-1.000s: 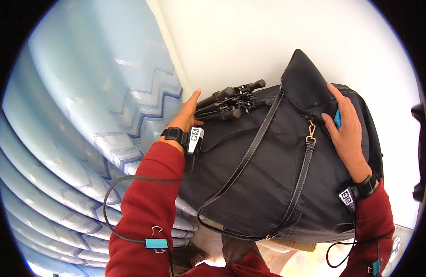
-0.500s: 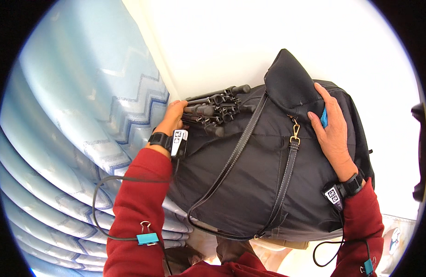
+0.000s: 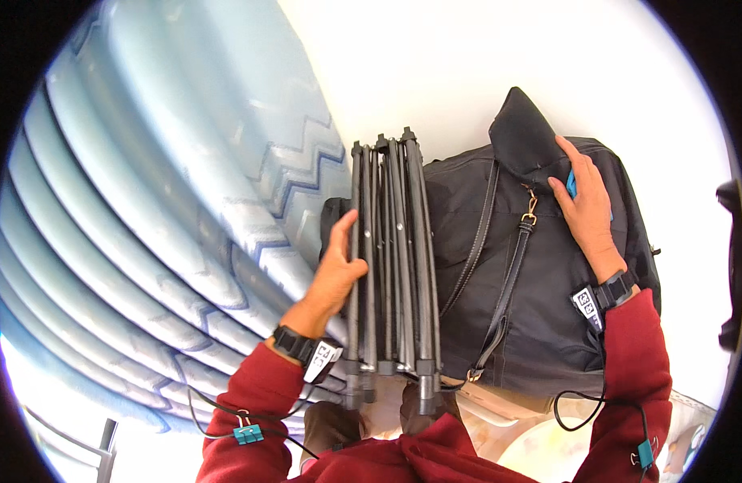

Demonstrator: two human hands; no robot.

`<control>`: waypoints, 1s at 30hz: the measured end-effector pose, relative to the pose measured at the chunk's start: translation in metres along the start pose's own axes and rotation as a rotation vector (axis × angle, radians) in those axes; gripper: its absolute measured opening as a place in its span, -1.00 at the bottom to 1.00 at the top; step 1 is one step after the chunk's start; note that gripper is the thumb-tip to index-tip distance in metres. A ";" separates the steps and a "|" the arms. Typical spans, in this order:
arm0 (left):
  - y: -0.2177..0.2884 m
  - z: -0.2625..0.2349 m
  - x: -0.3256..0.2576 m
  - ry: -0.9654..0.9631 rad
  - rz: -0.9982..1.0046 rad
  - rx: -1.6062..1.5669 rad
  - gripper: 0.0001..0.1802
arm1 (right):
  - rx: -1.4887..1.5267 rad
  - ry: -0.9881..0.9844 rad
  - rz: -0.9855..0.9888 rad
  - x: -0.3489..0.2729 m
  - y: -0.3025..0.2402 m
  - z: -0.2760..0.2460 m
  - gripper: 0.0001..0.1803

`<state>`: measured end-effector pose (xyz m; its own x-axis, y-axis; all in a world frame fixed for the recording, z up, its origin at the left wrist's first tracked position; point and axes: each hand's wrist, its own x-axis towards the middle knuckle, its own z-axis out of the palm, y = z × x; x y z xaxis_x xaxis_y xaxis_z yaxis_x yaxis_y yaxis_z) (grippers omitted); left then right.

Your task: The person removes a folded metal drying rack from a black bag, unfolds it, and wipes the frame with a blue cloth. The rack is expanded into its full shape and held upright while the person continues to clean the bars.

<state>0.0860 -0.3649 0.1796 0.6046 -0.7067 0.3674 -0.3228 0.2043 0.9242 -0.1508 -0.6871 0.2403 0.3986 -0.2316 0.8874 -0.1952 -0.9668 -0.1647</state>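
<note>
My left hand (image 3: pixel 335 274) is closed around the side of a folded frame of dark metal tubes (image 3: pixel 400 241), its thumb across one tube. The frame stands nearly upright, with its lower ends over my legs. Behind it and to its right lies a large black fabric bag (image 3: pixel 580 330). My right hand (image 3: pixel 588 201) grips the edge of a pointed black pouch (image 3: pixel 522 133) at the bag's top. A bit of something blue (image 3: pixel 570 187) shows beneath its fingers. A stitched black strap (image 3: pixel 509 294) with a gold clasp (image 3: pixel 530 211) hangs below the pouch.
Pale blue folds of cloth (image 3: pixel 170 201) with a zigzag pattern fill the left side. A white wall (image 3: pixel 419 72) rises behind the bag. Cables run along both of my sleeves, held by teal clips (image 3: pixel 248 434). A dark object (image 3: pixel 731 266) stands at the far right.
The tube frame has come up off the bag and turned from end-on to nearly upright, nearer to me. My right hand stays on the pouch.
</note>
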 end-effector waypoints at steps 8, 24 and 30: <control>-0.052 0.013 -0.043 0.141 -0.301 -0.589 -0.49 | -0.001 -0.013 -0.012 -0.002 0.002 -0.004 -0.30; -0.027 -0.004 -0.133 0.288 -0.111 -0.657 -0.44 | -0.025 -0.025 0.015 -0.005 0.009 0.002 -0.30; 0.051 -0.070 -0.209 0.362 0.170 -0.330 -0.18 | -0.103 -0.062 0.036 0.001 0.010 0.001 -0.29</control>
<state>-0.0054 -0.1591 0.1571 0.7960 -0.3768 0.4738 -0.2267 0.5402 0.8105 -0.1516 -0.6967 0.2389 0.4434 -0.2751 0.8531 -0.2999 -0.9424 -0.1481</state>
